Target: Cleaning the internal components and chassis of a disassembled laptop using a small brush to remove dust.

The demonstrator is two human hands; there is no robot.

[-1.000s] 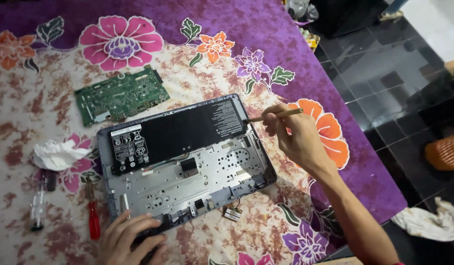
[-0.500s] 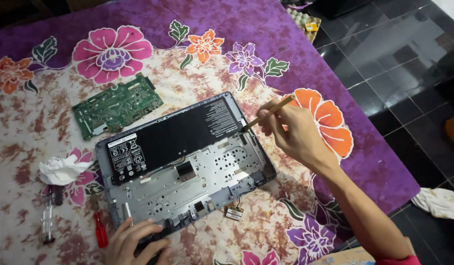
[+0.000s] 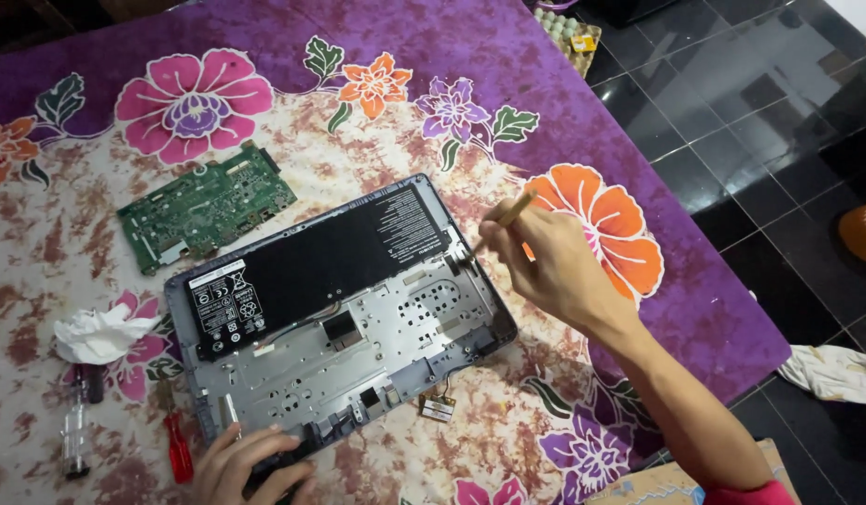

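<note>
Right hand: the right hand (image 3: 554,266) is closed around a thin brush (image 3: 494,231), whose dark tip is pressed to the right edge of the opened laptop base (image 3: 339,318).
Left hand: the left hand (image 3: 250,463) is laid on the near left corner of the laptop base, fingers curled over its edge.
Laptop base: it is placed on a flowered cloth (image 3: 433,112), with its black battery (image 3: 320,262) exposed along the far side.
Circuit board: a green circuit board (image 3: 206,206) is set apart, beyond the far left corner.
Other things: a crumpled tissue (image 3: 101,334), a red screwdriver (image 3: 178,449) and a clear-handled tool (image 3: 74,440) are laid at the left.
</note>
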